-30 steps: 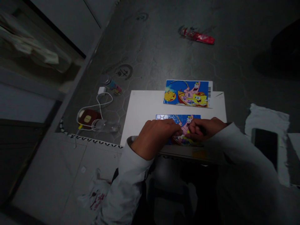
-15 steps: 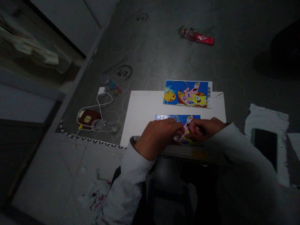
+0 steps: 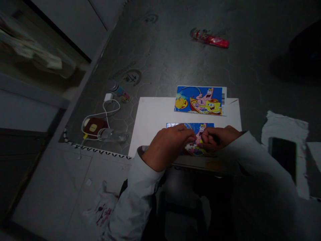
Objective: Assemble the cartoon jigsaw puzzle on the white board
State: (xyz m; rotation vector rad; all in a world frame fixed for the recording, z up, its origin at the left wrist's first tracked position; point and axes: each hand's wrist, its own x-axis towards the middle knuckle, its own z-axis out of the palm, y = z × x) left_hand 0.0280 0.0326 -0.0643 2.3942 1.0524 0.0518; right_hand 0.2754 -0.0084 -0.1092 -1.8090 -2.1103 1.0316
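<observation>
A jigsaw puzzle (image 3: 209, 126) with a blue cartoon picture lies near the front edge of a white board (image 3: 147, 117), partly covered by my hands. Over its left and middle part my left hand (image 3: 170, 142) is bent down with fingers curled together. A small whitish patch shows below those fingertips, too dim to name. My right hand (image 3: 217, 138) is closed in a pinch over the puzzle's right part, close to the left fingers. Whatever either hand pinches is hidden. Behind the puzzle lies a picture card (image 3: 185, 92) with the same cartoon scene.
A clear bottle (image 3: 115, 135), a brown pouch (image 3: 94, 128), a white charger (image 3: 108, 97) with cable and a colourful bottle (image 3: 121, 93) lie left. A phone (image 3: 282, 160) rests on white cloth or paper (image 3: 276, 125) at right. A red package (image 3: 218, 41) lies far back.
My left hand's fingers have shifted very slightly, and more of the whitish patch shows beneath them. My right hand stays in practically the same place.
</observation>
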